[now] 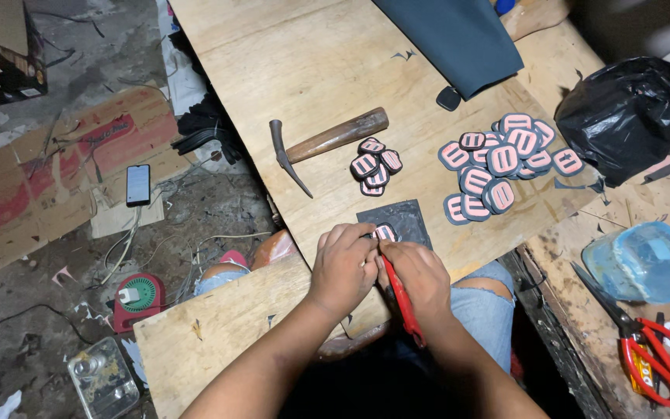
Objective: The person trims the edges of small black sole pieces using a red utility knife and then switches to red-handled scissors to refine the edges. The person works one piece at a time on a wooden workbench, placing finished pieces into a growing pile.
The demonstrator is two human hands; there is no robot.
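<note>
Both hands work a small pink-and-black patch on a dark mat, lower centre.

The left hand (343,268) pinches the rounded patch (385,231) just beyond its fingertips; the right hand (420,279), equally near, is closed round a red-handled cutter (403,302) slanting towards the patch. Mat (405,219) looks rubbery, bench (327,62) rough plywood.

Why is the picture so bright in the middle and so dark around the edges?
In the head view, light falls on the wooden board and the pink pieces, so they look sharp. The floor at left and the corner beyond the black bag sink into shadow. Both hands, left hand and right hand, are lit and clear.
</note>
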